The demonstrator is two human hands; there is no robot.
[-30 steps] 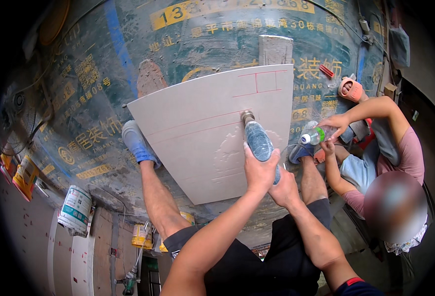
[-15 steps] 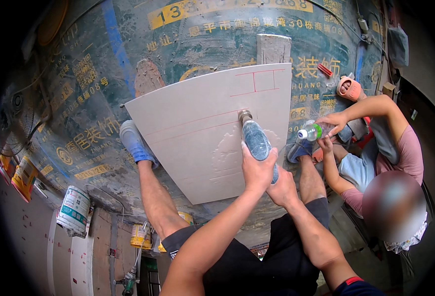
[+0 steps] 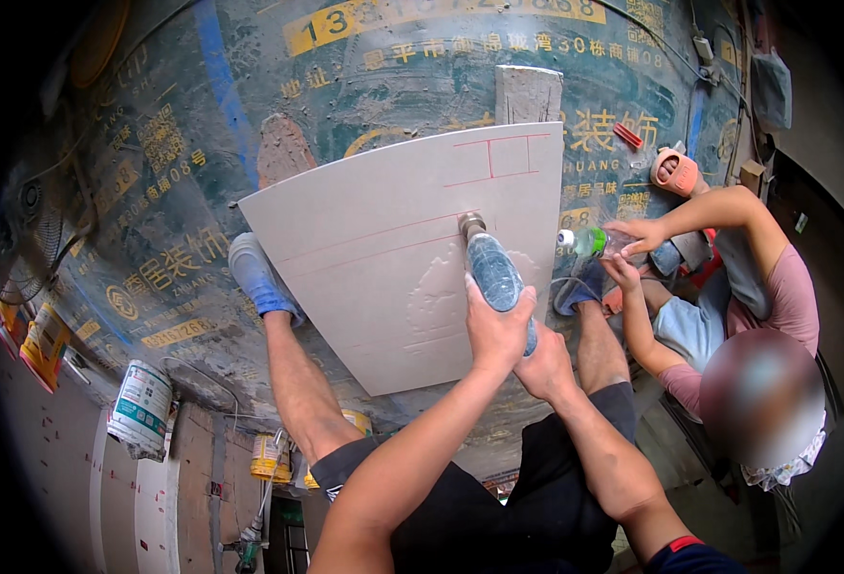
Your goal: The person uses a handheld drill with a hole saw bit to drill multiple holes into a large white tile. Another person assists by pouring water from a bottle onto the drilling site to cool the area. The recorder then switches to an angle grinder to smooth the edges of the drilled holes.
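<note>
Meanwhile, the bottle (image 3: pixel 589 241) in a co-worker's hands (image 3: pixel 640 235), ahead of the right hand (image 3: pixel 546 367), had shifted leftward; the power tool (image 3: pixel 494 274) kept its spot. The left hand (image 3: pixel 498 331) gripped its body, the right hand its rear; its long axis slanted forward-left beyond them, metal head (image 3: pixel 471 223) against the panel (image 3: pixel 364 306).

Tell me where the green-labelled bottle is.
In the head view, the bottle is right of centre, in the co-worker's hands, just right of the pale tile.
</note>
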